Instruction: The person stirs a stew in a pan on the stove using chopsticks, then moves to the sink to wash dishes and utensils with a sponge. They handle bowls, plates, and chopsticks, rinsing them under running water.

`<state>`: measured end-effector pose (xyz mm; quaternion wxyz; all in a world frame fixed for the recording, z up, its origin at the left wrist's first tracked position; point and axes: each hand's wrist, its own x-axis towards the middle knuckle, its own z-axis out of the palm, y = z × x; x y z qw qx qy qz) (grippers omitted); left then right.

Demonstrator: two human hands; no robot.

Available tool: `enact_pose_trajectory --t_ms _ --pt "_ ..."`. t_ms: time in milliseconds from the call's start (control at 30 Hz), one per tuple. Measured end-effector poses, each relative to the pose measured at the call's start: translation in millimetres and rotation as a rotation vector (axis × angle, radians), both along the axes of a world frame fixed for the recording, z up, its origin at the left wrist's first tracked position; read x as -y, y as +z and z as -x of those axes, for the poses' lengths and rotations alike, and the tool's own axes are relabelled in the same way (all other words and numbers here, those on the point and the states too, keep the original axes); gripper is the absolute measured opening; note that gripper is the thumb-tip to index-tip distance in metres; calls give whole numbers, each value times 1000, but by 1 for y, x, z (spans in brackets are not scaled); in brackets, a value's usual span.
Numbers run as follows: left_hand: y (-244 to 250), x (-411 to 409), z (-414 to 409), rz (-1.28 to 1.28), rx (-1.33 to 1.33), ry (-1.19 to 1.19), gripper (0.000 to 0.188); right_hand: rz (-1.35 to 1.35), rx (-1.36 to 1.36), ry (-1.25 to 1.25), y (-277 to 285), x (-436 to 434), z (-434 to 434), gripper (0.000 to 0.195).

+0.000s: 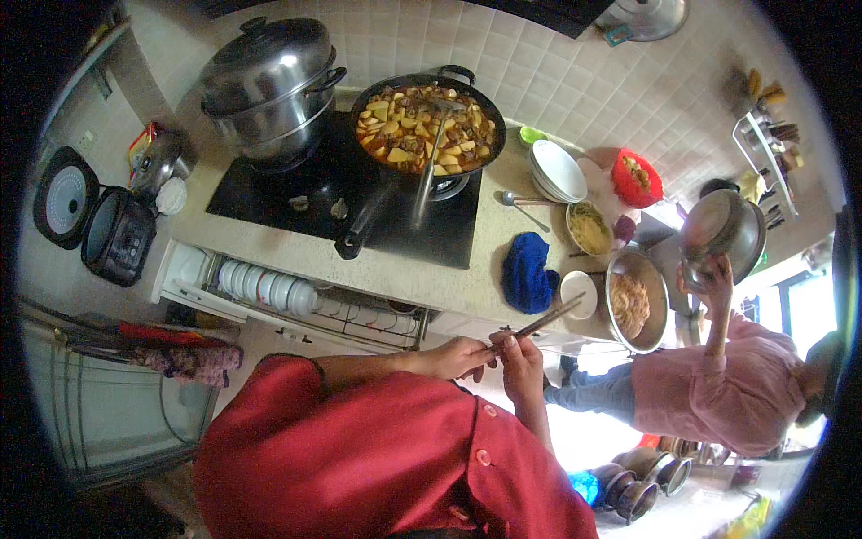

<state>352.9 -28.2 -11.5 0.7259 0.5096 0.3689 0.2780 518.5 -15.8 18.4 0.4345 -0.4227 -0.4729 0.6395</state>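
Observation:
A pair of chopsticks (549,315) is held in front of my red jacket, pointing up and right towards the counter edge. My left hand (460,358) grips their rear end. Close beside it, my right hand (522,364) has its thumb and fingers around them. Just past the tips sit a small white bowl (578,291) and a steel basin (665,303) with pale, raw-looking meat (630,303) in it. A crumpled blue cloth (526,273) lies left of the white bowl.
A wok (500,151) of potato stew with a ladle (431,162) stands on the black cooktop (431,229) beside a lidded steel steamer (269,74). Below, a dish drawer (215,296) is pulled out. At right, another person (720,391) holds up a metal pan (724,229).

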Motion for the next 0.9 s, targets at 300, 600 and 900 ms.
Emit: enact_pose_trajectory --t_ms 300,600,900 --pt "20 -6 -48 -191 -176 24 32 21 -22 -70 10 5 -59 22" --pt "45 -27 -71 -702 -602 288 20 50 -282 -54 21 -5 -134 20" --pt "134 -120 55 -506 -1619 956 45 -38 -91 -38 -2 -16 -157 17"
